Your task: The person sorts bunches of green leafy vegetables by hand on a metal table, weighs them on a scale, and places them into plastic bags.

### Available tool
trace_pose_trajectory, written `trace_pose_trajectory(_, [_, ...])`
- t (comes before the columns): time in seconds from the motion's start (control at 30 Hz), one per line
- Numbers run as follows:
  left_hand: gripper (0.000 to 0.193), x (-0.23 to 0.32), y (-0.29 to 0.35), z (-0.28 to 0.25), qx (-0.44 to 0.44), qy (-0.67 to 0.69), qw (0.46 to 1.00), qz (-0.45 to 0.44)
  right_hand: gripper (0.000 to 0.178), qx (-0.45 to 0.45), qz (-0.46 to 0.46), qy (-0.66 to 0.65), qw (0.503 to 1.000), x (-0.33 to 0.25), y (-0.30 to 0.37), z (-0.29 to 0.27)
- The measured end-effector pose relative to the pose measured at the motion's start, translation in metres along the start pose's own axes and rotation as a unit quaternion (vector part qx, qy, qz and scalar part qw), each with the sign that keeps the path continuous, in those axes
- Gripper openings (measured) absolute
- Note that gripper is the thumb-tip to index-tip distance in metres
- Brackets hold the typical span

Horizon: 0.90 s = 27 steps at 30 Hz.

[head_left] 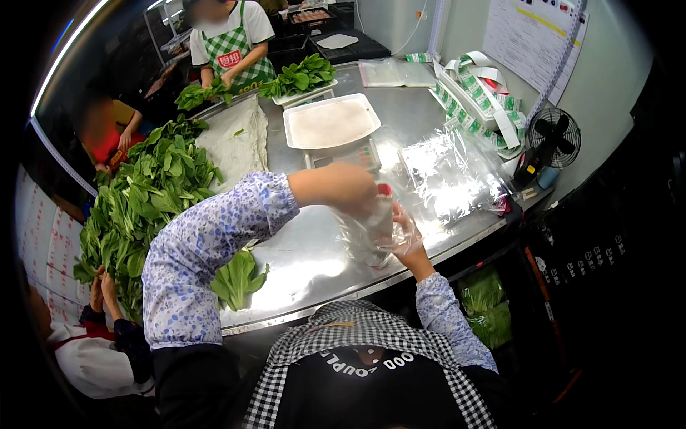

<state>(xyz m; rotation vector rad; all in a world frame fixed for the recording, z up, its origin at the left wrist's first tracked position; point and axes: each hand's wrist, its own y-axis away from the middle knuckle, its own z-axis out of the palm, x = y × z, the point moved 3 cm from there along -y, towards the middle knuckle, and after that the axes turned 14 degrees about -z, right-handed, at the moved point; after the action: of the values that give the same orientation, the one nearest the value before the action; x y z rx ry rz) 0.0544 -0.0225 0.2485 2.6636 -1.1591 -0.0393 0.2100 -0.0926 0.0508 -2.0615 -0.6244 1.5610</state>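
Head view. The landmark is the white, shallow, rectangular tray with rounded corners [332, 123], set on a shiny metal worktable [307, 268]. The thin, clear plastic bag [359, 238] is between the person's hands, nearer the wearer than the tray. The right hand [407, 232] has its fingers clamped on the bag, film lying over them. The left hand [351, 187], motion-blurred, is at the bag's upper part; whether its fingers are together or apart cannot be determined. A small red patch beside it is unidentified.

Right of the tray and closer to the wearer lies a glossy stack of clear plastic packaging [450, 175]. Beyond it, also right of the tray, are green-and-white label strips [461, 89] and a round black fan [554, 138]. Left of the tray are a crumpled whitish cloth [234, 143] and a large heap of leafy greens [153, 175]. One loose, bright-green leafy plant [239, 279] lies on the tray's near left side. Beyond the tray, a co-worker in a green-checked apron [232, 53] handles greens.
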Motion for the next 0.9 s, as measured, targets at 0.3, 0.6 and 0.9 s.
trace_pose_trajectory(0.3, [0.009, 0.003, 0.000, -0.039, 0.372, 0.076, 0.914, 0.139, 0.084, 0.048, 0.092, -0.158, 0.982, 0.012, -0.014, -0.004])
trace_pose_trajectory(0.6, [0.015, -0.019, 0.021, -0.059, 0.281, -0.194, 0.932, 0.117, 0.104, -0.007, 0.134, -0.210, 0.968, 0.011, -0.027, 0.005])
trace_pose_trajectory(0.9, [0.029, -0.140, 0.141, -0.164, 0.585, 0.079, 0.806, -0.047, 0.045, 0.006, 0.155, -0.088, 0.984, 0.011, -0.041, 0.014])
